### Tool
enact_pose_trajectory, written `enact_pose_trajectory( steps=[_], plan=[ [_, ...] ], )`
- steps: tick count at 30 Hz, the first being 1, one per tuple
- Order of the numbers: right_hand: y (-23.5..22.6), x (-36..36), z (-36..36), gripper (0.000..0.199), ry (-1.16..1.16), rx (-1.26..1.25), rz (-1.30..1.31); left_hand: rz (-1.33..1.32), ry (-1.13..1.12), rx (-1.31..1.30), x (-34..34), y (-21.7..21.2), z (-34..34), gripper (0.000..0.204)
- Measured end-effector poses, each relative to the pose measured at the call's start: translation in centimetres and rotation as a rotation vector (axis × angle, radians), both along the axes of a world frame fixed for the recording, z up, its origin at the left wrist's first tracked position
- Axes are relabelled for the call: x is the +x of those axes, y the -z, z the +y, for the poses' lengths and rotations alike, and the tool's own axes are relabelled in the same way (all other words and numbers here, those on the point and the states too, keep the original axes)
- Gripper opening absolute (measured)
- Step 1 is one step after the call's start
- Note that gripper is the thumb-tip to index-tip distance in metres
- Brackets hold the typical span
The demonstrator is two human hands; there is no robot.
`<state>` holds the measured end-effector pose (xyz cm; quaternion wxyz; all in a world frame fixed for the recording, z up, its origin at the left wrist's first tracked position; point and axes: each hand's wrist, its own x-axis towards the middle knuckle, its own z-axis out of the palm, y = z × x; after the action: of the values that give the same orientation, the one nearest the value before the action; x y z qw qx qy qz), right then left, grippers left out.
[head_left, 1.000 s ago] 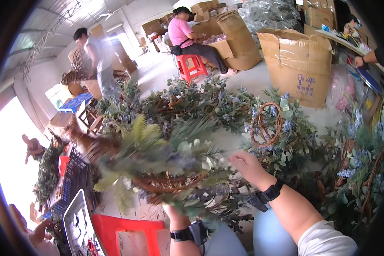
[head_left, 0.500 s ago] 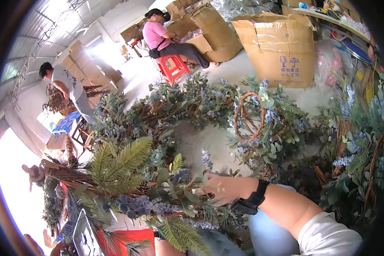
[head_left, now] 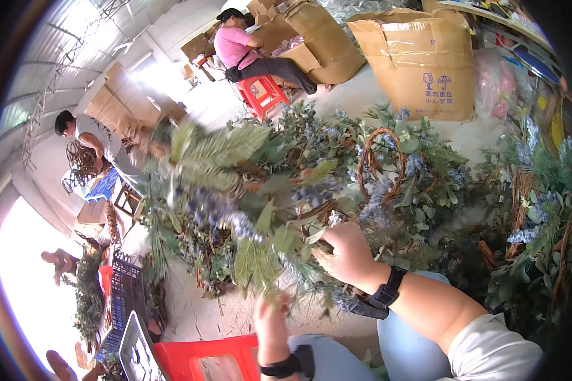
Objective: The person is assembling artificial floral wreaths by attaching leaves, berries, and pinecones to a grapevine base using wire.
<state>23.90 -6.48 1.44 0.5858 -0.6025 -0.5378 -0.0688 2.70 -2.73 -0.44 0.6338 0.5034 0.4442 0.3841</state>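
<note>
A leafy artificial wreath (head_left: 229, 219) hangs tilted in front of me, its left part smeared by motion. It carries fern fronds, broad green leaves, dark berries and pale blue flower sprigs. My right hand (head_left: 348, 255) is closed on its right side, fingertips among the leaves and twigs. Below its lower edge is my left hand (head_left: 272, 322), upright and blurred, its fingertips meeting the greenery. Whether those fingers grip it cannot be made out. Black bands circle both wrists.
Several similar wreaths (head_left: 419, 171) cover the floor ahead and right. A red stool (head_left: 203, 352) and grey tray (head_left: 136, 355) stand near my legs, by a dark blue crate (head_left: 126, 295). Beyond are large cartons (head_left: 413, 70), a seated person in pink (head_left: 235, 47) and a standing person (head_left: 95, 136).
The wreath has swung up and away from my lap, its left end rising and moving right. My left hand has come into view beneath it. My right hand has risen slightly.
</note>
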Motion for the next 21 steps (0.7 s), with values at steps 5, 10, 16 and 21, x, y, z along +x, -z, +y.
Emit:
enact_pose_trajectory(
  steps=[5,10,16,21],
  plan=[
    [-0.4,-2.5,-0.4,0.016,-0.055,0.166,0.245,-0.239,0.073,0.227,4.1,1.5,-1.7,0.046],
    [-0.4,-3.4,-1.8,0.026,-0.355,-0.118,0.505,-0.328,-0.102,0.068,4.5,5.3,1.0,0.043],
    [-2.8,-3.6,-3.4,0.034,-0.421,-0.220,0.175,-0.708,-0.010,-0.070,3.2,5.1,1.2,0.040],
    [-3.9,-1.5,-4.0,0.017,-0.419,0.149,0.000,-0.451,-0.079,0.116,1.3,2.0,-0.4,0.045]
  ],
)
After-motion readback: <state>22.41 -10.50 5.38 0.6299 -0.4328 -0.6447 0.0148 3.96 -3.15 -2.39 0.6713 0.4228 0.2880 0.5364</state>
